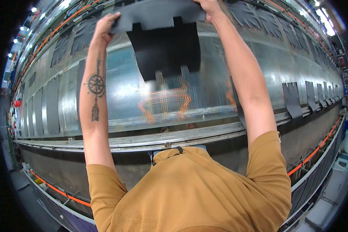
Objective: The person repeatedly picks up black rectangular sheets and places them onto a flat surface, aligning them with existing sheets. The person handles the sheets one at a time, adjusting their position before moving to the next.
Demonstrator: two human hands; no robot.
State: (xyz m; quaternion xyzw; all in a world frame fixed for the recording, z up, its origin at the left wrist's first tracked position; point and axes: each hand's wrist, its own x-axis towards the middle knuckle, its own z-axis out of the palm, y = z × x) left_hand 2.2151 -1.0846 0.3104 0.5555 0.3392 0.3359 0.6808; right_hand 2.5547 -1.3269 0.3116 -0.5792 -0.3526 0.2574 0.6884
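With both arms stretched far forward, I hold a dark grey sheet panel out flat above a long metal table. My left hand is closed on its left end, and my right hand pinches its right end at the top of the picture. Two small notches cut into the panel's near edge. Beneath it shows a black sheet piece, its near edge notched in a similar way and its far part hidden by the held panel. Whether the two touch, I cannot tell.
The shiny table carries orange and yellow outline marks. Grey strips lie at left, and more pieces hang over the near edge at right. A metal rail runs along the near side. Notched sheets line the far side.
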